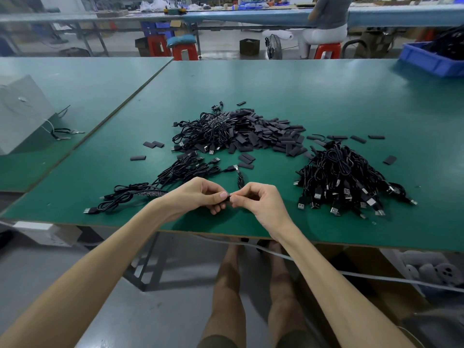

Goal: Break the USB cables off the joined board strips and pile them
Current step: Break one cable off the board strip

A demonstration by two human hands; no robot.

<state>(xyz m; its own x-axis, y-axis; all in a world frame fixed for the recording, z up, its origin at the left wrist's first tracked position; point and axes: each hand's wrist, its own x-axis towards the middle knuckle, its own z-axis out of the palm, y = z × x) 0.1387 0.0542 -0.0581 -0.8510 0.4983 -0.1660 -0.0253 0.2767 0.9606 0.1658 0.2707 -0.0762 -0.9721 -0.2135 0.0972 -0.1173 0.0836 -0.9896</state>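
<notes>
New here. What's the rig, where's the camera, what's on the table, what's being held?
No machine here: one head-worn camera looks down at a person's two bare hands. The left hand and right hand pinch a small dark piece between them; a cable leads away from it. On the green table: a strip with cables attached at left, a heap of flat black rectangles in the middle, a pile of loose USB cables at right. A blue bin sits at the far right corner.
</notes>
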